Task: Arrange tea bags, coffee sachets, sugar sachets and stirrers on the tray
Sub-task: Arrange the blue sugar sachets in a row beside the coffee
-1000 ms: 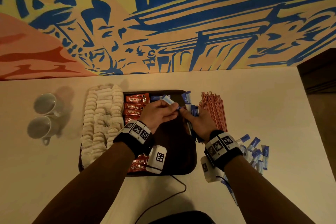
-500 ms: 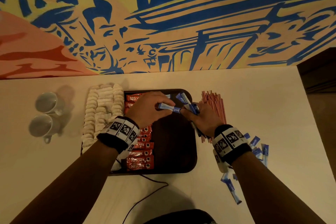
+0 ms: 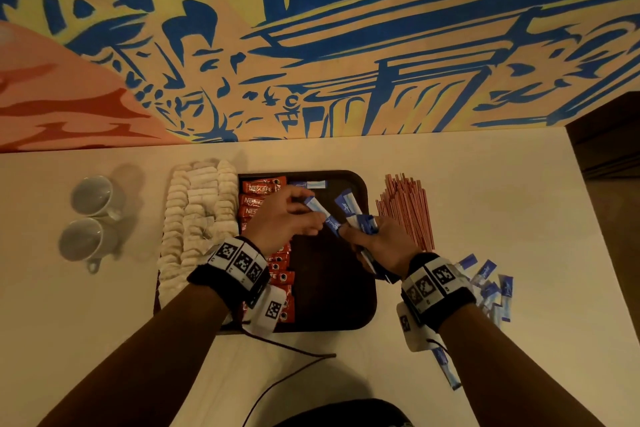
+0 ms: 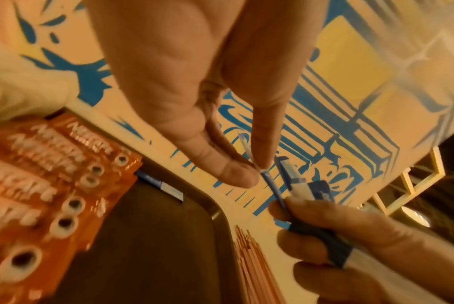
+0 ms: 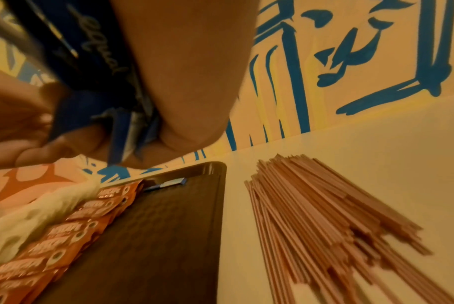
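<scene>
Left grip pinches one sugar sachet from right grip's clutched bundle; draw straight out, lay parallel beside coffee sachets

Glossy red foil coffee sachets line a matt dark tray.

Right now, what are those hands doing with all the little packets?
A person is setting out drink supplies on a dark tray. The left hand pinches one blue sugar sachet, taking it from a bunch the right hand holds. Tea bags and red coffee sachets are lined up already, and one sugar sachet lies at the far edge. The stirrers lie on the table beside the tray.
</scene>
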`<move>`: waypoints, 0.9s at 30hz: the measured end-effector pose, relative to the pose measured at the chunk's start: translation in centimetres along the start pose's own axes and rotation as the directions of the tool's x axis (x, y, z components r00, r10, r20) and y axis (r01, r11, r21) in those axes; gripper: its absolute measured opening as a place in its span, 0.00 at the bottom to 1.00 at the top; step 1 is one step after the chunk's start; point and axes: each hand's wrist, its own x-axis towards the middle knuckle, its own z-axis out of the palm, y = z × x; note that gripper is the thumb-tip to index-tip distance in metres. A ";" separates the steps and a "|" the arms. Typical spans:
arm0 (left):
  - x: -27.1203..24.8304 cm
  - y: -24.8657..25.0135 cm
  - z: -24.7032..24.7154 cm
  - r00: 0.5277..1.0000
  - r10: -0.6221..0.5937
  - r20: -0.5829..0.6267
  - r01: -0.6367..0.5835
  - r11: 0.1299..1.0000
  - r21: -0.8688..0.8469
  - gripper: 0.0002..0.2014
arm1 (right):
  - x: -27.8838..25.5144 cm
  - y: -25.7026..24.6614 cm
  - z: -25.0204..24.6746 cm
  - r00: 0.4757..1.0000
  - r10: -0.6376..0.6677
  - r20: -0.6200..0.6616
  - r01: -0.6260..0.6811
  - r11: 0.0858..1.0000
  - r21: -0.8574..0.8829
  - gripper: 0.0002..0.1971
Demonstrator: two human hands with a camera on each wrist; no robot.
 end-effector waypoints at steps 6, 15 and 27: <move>0.5 -1.6 0.4 0.984 -0.142 -0.105 0.115 0.967 -0.227 0.11 | 0.3 1.2 1.2 0.995 0.057 -0.084 -0.053 0.998 0.046 0.13; 5.5 -0.6 -2.0 0.972 0.138 -0.189 -0.005 0.821 0.572 0.10 | 1.3 2.0 -0.8 0.981 0.076 -0.178 -0.066 0.996 0.062 0.15; 8.5 -2.5 -0.8 0.960 0.273 -0.065 -0.060 0.427 0.902 0.13 | 1.5 2.5 -0.7 0.981 0.107 -0.165 -0.089 0.990 0.109 0.15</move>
